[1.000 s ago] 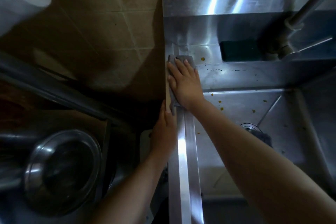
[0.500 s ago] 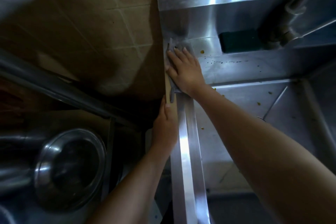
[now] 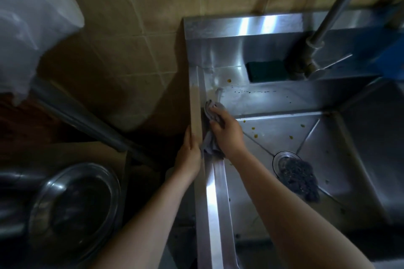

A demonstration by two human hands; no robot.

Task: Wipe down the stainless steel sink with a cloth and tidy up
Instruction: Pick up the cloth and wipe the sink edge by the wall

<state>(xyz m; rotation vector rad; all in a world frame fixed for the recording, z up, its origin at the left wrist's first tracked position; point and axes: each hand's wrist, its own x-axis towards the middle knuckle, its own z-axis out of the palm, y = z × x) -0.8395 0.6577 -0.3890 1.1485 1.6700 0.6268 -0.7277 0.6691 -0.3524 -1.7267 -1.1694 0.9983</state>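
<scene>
- Head view: the sink point(image 3: 215, 203) fills the right half of the frame. Its bright left rim runs up the middle.
- Basin: there is a round drain point(image 3: 284, 156) in the floor. A dark wet clump point(image 3: 300, 181) lies partly over it, on the near-right side. Yellow food specks point(image 3: 253, 128) are scattered over the floor near the far wall.
- Back ledge: a dark green sponge point(image 3: 265, 70) lies flat just beside the base of the tap point(image 3: 312, 43). A row of small dark spots runs along the ledge in front of it.
- Cloth point(image 3: 211, 144): grey and bunched, on the left rim short of the far corner. One end pokes out past the fingertips and the other trails out under the heel of the hand.
- Right hand point(image 3: 227, 133): fingers curled over the cloth and clamped on it, pressing it to the rim.
- Left hand point(image 3: 189, 155): on the outer edge of the same rim, just beside the cloth. Its fingers lie straight along the edge and grip nothing.
- Left of the sink: a large metal bowl point(image 3: 74, 207) sits in deep shadow, so its contents cannot be told.
- Upper left: a pale plastic bag point(image 3: 32, 17) hangs against the tiled wall point(image 3: 131, 28).
</scene>
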